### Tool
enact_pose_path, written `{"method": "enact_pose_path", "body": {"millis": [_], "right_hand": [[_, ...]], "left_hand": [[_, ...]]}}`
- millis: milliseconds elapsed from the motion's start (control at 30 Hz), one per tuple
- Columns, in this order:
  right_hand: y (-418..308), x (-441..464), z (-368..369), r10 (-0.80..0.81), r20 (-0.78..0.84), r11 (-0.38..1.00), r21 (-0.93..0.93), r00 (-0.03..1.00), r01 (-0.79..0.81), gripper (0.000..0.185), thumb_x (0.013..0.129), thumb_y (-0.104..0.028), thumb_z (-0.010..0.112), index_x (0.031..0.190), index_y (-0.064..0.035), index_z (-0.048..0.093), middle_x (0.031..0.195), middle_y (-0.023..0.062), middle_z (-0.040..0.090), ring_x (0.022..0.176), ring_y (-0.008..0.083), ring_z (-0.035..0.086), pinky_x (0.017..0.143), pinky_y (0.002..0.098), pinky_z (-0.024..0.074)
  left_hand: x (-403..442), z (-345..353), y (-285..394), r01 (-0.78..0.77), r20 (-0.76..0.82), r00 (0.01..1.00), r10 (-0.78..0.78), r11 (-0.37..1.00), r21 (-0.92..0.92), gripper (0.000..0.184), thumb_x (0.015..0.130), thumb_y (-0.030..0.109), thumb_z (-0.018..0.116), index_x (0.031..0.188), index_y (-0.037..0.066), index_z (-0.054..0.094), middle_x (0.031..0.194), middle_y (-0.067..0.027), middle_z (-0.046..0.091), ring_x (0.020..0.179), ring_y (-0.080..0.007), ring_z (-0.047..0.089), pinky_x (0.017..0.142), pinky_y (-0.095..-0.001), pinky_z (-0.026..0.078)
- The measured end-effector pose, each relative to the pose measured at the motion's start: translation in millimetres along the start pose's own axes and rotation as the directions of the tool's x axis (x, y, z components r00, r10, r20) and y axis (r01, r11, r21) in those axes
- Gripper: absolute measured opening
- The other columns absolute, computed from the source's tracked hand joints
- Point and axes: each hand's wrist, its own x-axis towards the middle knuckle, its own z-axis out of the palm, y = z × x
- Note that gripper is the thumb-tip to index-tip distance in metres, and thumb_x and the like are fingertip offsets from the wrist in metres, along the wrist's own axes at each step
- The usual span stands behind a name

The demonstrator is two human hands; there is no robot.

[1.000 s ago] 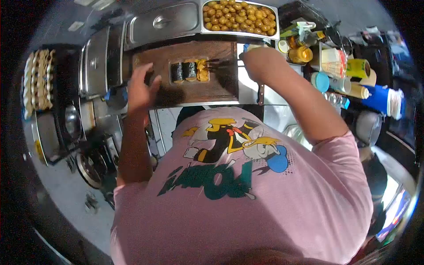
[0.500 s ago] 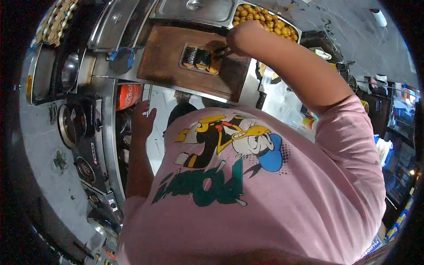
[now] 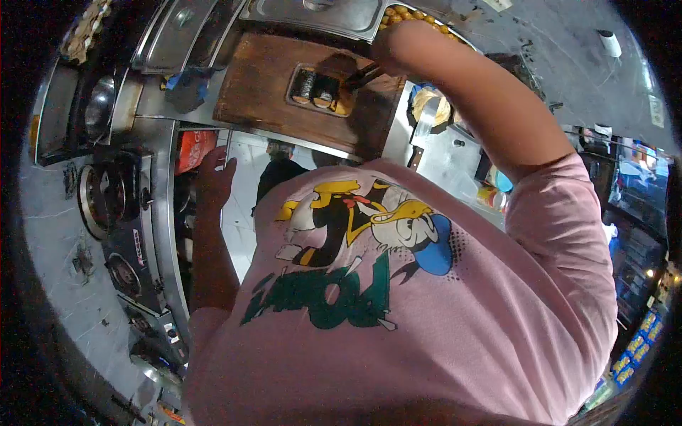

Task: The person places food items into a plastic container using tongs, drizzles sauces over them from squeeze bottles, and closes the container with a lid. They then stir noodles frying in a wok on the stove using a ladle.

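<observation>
Red packaging (image 3: 193, 149) is lying low on the left, and just right of it the left hand (image 3: 218, 172) is hanging away from the board with its fingers apart, gripping nothing that can be made out. Farther right, the board (image 3: 256, 92) is supporting a small tray (image 3: 317, 111). Inside, two dark-wrapped rolls (image 3: 315, 89) are lying side by side, and yellow food (image 3: 344, 106) is filling the right end. Dark tongs (image 3: 366, 75) are reaching in from the right, their tips meeting that food, while the right hand (image 3: 399, 53) is closing round their other end; its fingers are mostly hiding. The filling is looking nearly complete: both rolls are already sitting in place, and only the arranging at the right end is seemingly remaining. Rightmost, a knife (image 3: 427, 118) is resting near side, beyond the board's edge.
</observation>
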Motion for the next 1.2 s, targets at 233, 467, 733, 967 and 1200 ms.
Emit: {"method": "enact_pose_path", "body": {"millis": [233,467,733,967,1200], "right_hand": [[3.2,-30.3,-16.4,0.068,0.113,0.996,-0.062,0.991,-0.061,0.029,0.088,-0.012,0.068,0.114,-0.0041,0.079,0.112,0.0171,0.078,0.100,0.0373,0.077,0.080,0.0489,0.0633],[28.4,-14.6,28.4,0.016,-0.027,0.999,0.046,1.000,-0.015,0.032,0.091,-0.016,0.063,0.116,-0.0023,0.077,0.116,0.0187,0.077,0.102,0.0376,0.076,0.085,0.0464,0.0630],[59.7,-72.5,39.8,0.096,-0.008,0.984,0.155,0.995,-0.093,0.044,0.091,-0.021,0.070,0.135,-0.0149,0.069,0.116,0.0183,0.076,0.107,0.0374,0.074,0.092,0.0484,0.0597],[27.7,-52.4,87.1,0.092,0.097,0.977,0.183,0.991,-0.109,0.065,0.089,-0.009,0.057,0.150,-0.0304,0.060,0.119,0.0191,0.075,0.111,0.0397,0.072,0.095,0.0490,0.0596],[32.8,-92.7,66.4,0.128,0.022,0.925,0.359,0.992,-0.127,0.041,0.092,-0.025,0.069,0.131,-0.0173,0.071,0.110,0.0201,0.076,0.104,0.0407,0.073,0.089,0.0506,0.0595]], "left_hand": [[0.9,13.4,-21.3,0.094,0.083,0.993,-0.089,0.994,-0.050,0.048,0.094,0.022,0.078,0.137,0.006,0.063,0.127,-0.0149,0.069,0.114,-0.0272,0.068,0.100,-0.0424,0.055],[2.1,-1.2,-0.6,0.060,0.113,0.991,-0.066,0.997,0.052,0.048,0.096,0.024,0.077,0.138,0.007,0.063,0.129,-0.0144,0.069,0.116,-0.0282,0.069,0.101,-0.0423,0.055],[-3.2,-10.2,0.6,0.018,0.148,0.988,-0.048,0.981,0.195,0.048,0.095,0.026,0.077,0.136,0.003,0.064,0.126,-0.0157,0.071,0.109,-0.0264,0.071,0.095,-0.0412,0.057],[-2.7,-1.1,-10.0,0.091,0.190,0.976,-0.110,0.990,0.107,0.047,0.095,0.027,0.077,0.134,0.003,0.066,0.120,-0.0143,0.072,0.105,-0.0245,0.073,0.091,-0.0396,0.058],[-8.0,-23.5,45.6,0.156,0.152,0.977,-0.150,0.987,-0.028,0.044,0.096,0.027,0.077,0.133,0.005,0.067,0.119,-0.0129,0.073,0.104,-0.0237,0.073,0.091,-0.0392,0.059]]}}
